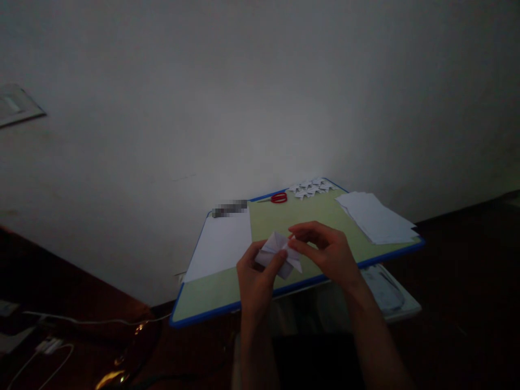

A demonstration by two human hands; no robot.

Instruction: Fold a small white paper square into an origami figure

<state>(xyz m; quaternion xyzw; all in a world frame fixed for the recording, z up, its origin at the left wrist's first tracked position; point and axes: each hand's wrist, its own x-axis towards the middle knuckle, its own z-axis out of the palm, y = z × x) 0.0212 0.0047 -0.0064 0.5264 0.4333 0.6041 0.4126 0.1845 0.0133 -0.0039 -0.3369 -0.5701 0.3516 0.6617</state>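
A small piece of white folded paper (pixel 287 267) is held up over the near part of the table, its creased flaps spread at several angles. My left hand (pixel 259 271) grips it from the left, thumb pressed on its front and fingers behind. From the right, my right hand (pixel 325 246) pinches the upper right edge of the same paper between thumb and index finger. The exact contact at those fingertips is dim and small.
The green table (pixel 211 300) has a blue rim. On it lie a large white sheet (pixel 223 244), red-handled scissors (pixel 278 198), several folded paper pieces (pixel 312 188) and a stack of paper (pixel 376 216). Behind rises a wall (pixel 260 108); a white cable (pixel 101 322) runs at the left.
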